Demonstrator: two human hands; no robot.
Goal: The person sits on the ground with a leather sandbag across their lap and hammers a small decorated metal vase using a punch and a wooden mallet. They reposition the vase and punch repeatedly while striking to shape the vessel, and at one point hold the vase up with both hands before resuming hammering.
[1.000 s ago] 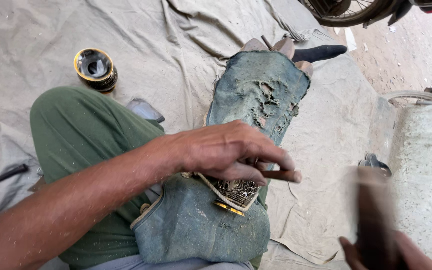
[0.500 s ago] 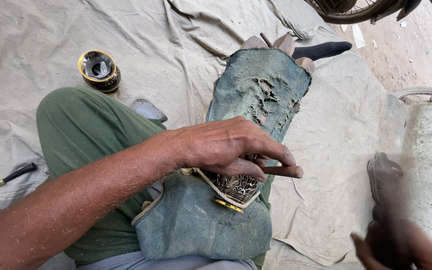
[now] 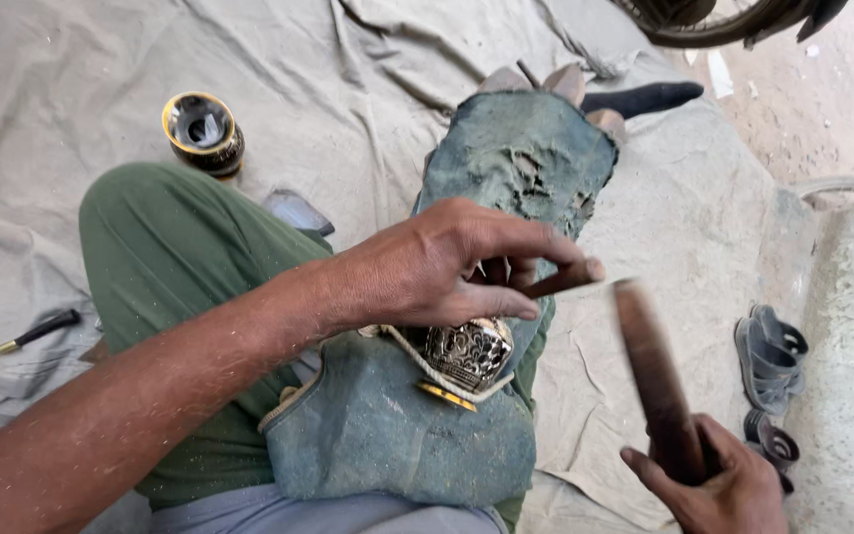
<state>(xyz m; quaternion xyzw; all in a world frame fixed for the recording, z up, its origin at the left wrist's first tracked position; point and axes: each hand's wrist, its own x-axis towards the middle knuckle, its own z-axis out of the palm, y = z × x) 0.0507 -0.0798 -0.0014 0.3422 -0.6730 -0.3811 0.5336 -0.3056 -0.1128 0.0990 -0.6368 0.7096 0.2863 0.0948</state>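
Engraved brass, a small rounded vessel with dark chased patterning point(image 3: 467, 353), lay on its side on the person's lap, bound with pale cord and resting on a worn blue-green leather pad point(image 3: 417, 435).

That pad ran from the lap toward twelve o'clock along the outstretched leg, its far end torn and ragged. Under everything spread a wide, wrinkled grey canvas sheet point(image 3: 81, 79), and the bent knee in green cloth trousers point(image 3: 180, 257) sat at nine o'clock from the vessel.

The left hand point(image 3: 437, 267) hovered just above the vessel, its fingers pressed together on a thin dark punch-like tool point(image 3: 565, 281) whose end pointed toward three o'clock. The right hand point(image 3: 724, 485), at four o'clock from the vessel, was wrapped shut around a long dark wooden striking stick point(image 3: 649, 376), raised and blurred, its top end near the punch.

At three o'clock a pair of grey sandals point(image 3: 768, 361) lay by a concrete edge. A black round pot with a gold rim point(image 3: 203, 131) stood at eleven o'clock, and a small black-handled tool point(image 3: 37, 332) lay at nine.
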